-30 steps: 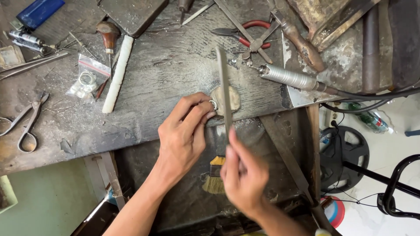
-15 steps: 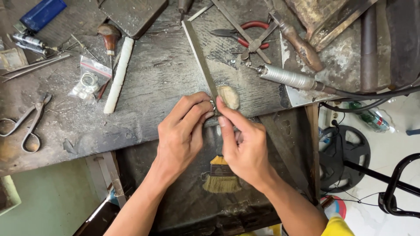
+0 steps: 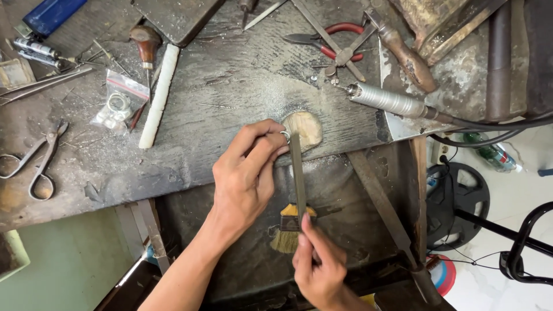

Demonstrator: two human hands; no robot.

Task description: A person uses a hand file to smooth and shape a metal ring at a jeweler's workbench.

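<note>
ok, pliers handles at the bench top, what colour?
Red, on the pliers; head view shows them best.

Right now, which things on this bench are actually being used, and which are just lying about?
In use: left hand, small ring, wooden peg, flat file, right hand.

Lying about: scissors, red-handled pliers, rotary handpiece, brush, blue lighter.

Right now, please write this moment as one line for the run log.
left hand: pinches ring on bench peg | right hand: holds file against ring
</note>
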